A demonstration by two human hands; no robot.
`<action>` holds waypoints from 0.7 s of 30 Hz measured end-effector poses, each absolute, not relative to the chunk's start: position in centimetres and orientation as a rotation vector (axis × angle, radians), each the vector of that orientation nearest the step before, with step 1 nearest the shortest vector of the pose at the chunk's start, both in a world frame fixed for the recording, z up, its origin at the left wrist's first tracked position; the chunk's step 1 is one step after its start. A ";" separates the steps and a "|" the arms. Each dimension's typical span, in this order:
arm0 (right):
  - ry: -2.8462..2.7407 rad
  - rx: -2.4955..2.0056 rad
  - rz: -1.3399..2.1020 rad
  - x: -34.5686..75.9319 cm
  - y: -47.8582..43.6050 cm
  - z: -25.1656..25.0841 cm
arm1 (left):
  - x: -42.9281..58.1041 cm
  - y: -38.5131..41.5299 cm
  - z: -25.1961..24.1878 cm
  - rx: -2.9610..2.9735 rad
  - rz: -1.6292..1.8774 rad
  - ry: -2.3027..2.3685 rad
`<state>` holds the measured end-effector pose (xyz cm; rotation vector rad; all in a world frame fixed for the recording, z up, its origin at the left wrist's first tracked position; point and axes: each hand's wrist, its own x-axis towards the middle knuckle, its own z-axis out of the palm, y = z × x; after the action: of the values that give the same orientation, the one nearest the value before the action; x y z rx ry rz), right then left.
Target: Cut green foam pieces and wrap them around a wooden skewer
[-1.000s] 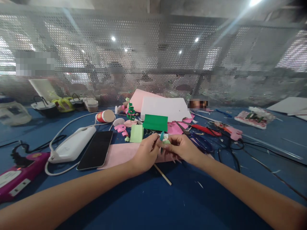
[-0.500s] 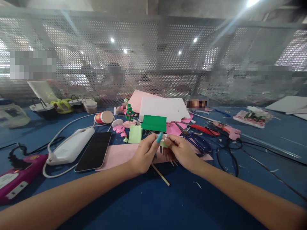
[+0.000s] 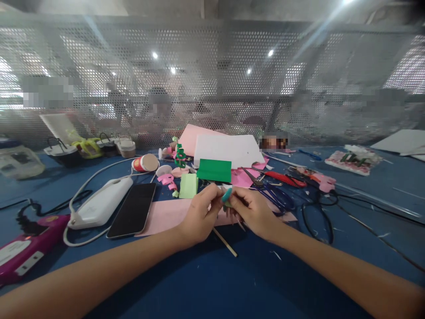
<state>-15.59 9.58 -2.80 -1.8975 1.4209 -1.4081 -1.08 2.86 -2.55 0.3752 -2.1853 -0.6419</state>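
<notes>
My left hand (image 3: 201, 212) and my right hand (image 3: 254, 210) meet at the centre, fingertips almost touching. Between them is a small teal curved piece (image 3: 226, 195), pinched by the left fingers, with the right fingertips against it. Some light green material (image 3: 228, 204) shows just under it at the right fingers; what exactly the right hand grips is too small to tell. A thin wooden stick (image 3: 226, 242) slants on the table below the hands. Behind them are a green paper (image 3: 214, 170), a light green paper (image 3: 188, 186) and a pink sheet (image 3: 168, 216).
A black phone (image 3: 133, 210), white power bank (image 3: 102, 201) and magenta power strip (image 3: 36, 248) are at left. Dark blue scissors (image 3: 277, 199), red-handled pliers (image 3: 285, 179) and black cable (image 3: 317, 226) lie right. White paper (image 3: 229, 150) is behind.
The teal piece has tilted from nearly upright to a more slanted, curved position between the fingers. The table items have shifted slightly right in view.
</notes>
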 end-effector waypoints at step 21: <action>1.373 -1.458 -1.647 -16.0 9.2 -2.8 | -1.0 3.7 -2.6 0.436 -0.166 -2.256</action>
<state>-16.03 9.21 -2.76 -1.4578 1.3734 -1.6473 -1.02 3.74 -2.62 0.4362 -2.2559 -0.1661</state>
